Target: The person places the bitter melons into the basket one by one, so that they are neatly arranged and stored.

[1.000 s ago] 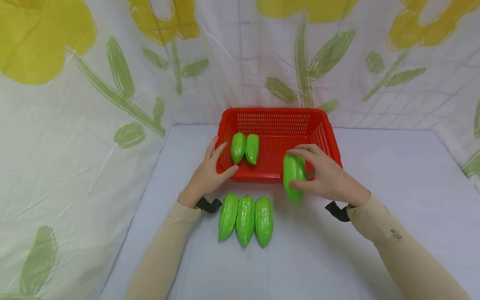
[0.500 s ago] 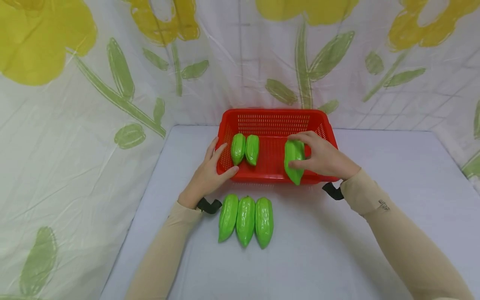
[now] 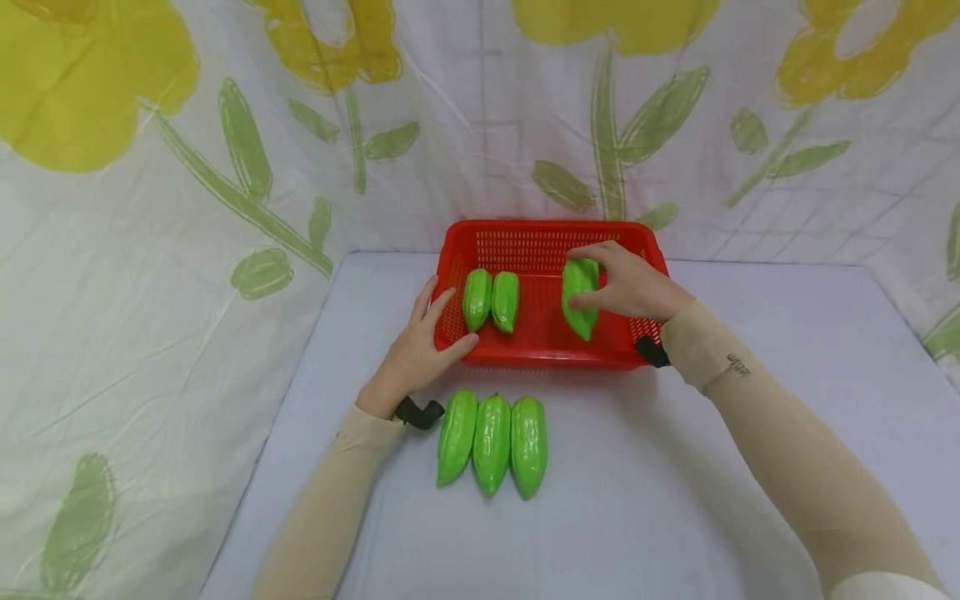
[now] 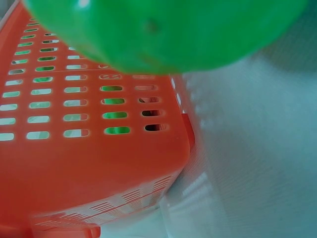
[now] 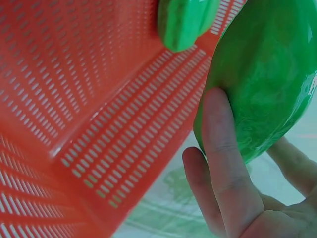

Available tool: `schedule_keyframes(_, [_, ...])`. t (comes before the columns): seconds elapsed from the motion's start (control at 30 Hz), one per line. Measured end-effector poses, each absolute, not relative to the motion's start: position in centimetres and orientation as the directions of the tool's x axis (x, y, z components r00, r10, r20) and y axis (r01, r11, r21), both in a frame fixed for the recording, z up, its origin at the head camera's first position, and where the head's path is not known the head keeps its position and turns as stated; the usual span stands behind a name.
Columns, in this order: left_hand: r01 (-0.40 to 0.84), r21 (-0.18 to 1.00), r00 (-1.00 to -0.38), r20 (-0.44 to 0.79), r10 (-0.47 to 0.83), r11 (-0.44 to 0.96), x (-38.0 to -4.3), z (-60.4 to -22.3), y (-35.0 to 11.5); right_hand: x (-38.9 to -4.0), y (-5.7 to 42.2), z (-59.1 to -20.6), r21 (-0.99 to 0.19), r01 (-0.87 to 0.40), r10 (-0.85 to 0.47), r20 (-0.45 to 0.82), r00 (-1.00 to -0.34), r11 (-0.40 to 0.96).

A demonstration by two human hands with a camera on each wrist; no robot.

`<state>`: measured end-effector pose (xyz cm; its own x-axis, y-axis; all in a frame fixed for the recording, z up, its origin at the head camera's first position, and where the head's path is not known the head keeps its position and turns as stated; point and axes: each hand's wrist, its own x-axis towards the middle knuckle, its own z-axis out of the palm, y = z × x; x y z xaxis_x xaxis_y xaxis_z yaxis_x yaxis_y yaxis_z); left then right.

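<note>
My right hand (image 3: 630, 283) holds a green ridged, pod-shaped fruit (image 3: 576, 312) between thumb and fingers, over the right half of a red plastic basket (image 3: 543, 360). Pointed end toward me, that fruit looks lifted off the basket floor in the right wrist view. Two matching fruits (image 3: 506, 304) lie side by side inside at the left. My left hand (image 3: 412, 354) rests at the basket's front left corner, fingers fairly straight along the side and thumb at the front rim. Three more green fruits (image 3: 492, 444) lie in a row on the table before the basket.
A white-covered table (image 3: 637, 500) carries everything. Behind and to the left hangs a white cloth (image 3: 450, 125) printed with yellow flowers. The basket stands near the table's back edge. Dark straps (image 3: 420, 413) circle both wrists.
My right hand has carried the green fruit from the basket's front edge back over its inside, slightly leftward at the end. My left hand and the other fruits have stayed put.
</note>
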<state>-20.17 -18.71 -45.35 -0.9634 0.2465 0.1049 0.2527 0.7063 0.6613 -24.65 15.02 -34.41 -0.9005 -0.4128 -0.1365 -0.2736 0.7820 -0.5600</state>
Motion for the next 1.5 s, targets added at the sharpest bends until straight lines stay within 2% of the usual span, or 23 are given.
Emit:
schedule_keyframes(0.6, [0.251,0.667,-0.964,0.103,0.246,0.701,-20.3,-45.4,-18.8,-28.9,12.9,-36.0,-0.507,-0.251,-0.413,-0.237,-0.879,0.825])
schedule_keyframes(0.9, [0.245,0.664,-0.965,0.098,0.243,0.707,-20.2,-45.3,-18.7,-29.9,10.9,-37.1,-0.509,-0.266,-0.451,-0.284,-0.846,0.819])
schedule_keyframes(1.5, [0.246,0.664,-0.965,0.098,0.244,0.706,-20.3,-45.4,-18.6,-32.0,8.5,-39.5,-0.437,-0.283,-0.454,-0.358,-0.816,0.854])
